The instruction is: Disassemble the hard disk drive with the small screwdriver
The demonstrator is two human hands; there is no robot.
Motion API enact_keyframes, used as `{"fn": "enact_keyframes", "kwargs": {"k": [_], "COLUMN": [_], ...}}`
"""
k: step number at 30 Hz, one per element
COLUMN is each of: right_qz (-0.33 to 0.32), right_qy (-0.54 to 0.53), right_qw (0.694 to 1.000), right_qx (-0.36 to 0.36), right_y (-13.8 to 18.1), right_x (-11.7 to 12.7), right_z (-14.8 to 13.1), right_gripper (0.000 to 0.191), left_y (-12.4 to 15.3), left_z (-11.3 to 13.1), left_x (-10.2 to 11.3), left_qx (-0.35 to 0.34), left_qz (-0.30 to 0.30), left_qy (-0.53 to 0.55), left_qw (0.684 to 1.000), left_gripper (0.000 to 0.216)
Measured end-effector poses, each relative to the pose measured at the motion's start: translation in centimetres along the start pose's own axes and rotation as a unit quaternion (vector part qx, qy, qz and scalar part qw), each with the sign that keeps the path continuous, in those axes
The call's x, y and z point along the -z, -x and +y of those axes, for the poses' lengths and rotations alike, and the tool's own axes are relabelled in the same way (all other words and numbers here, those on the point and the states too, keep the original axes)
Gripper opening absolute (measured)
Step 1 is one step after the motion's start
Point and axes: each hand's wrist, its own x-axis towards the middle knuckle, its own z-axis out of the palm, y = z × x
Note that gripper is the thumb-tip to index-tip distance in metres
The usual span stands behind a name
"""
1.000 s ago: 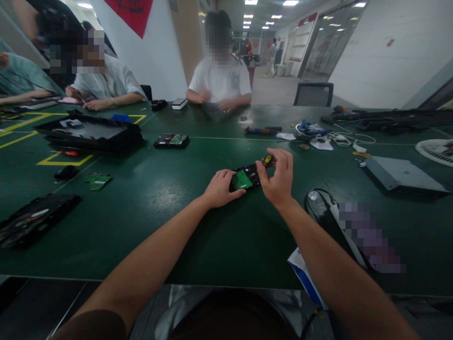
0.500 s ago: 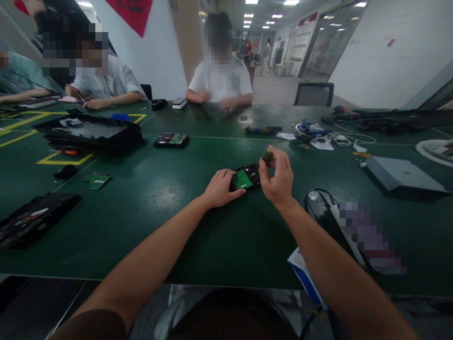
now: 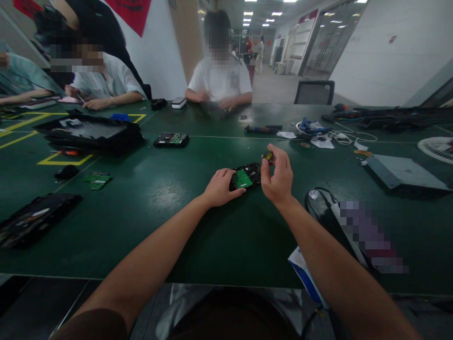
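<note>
Black hard drive (image 3: 247, 176) lying board side up, with a stubby screwdriver (image 3: 268, 156) over its right end.
The hard drive lies flat on the green table (image 3: 170, 198), long side running left to right and slightly skewed. Its upper face is dark and glossy, with a bright green circuit board toward the left end, where the left hand (image 3: 221, 188) grips it. The screwdriver's short black handle has a yellow band and is pinched in the right hand (image 3: 279, 177). Its tip is hidden, so contact with the drive cannot be told.

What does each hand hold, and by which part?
Right hand pinches a screwdriver by its handle; left hand grips the drive by its left end.
</note>
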Motion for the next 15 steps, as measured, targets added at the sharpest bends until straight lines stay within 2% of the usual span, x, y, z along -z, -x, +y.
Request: {"fn": "enact_keyframes", "kwargs": {"k": [5,11,15], "right_qz": [0.029,-0.007,-0.003], "right_qy": [0.018,-0.005,-0.008], "right_qw": [0.999,1.0,1.0], "right_qx": [-0.009,-0.012,-0.015], "right_y": [-0.23,-0.08,-0.01], "right_x": [0.15,-0.15,-0.05], "right_z": [-0.11,0.25,0.17], "right_gripper": [0.039,0.041,0.044], "left_y": [-0.04,-0.11,-0.08], "left_z": [-0.08,-0.17,-0.15], "left_x": [-0.09,-0.27,-0.18], "left_qx": [-0.003,0.0,-0.004], "left_qz": [-0.001,0.001,0.0], "left_qy": [-0.005,0.0,-0.003], "left_qw": [1.0,1.0,1.0], "left_gripper": [0.076,0.076,0.075]}}
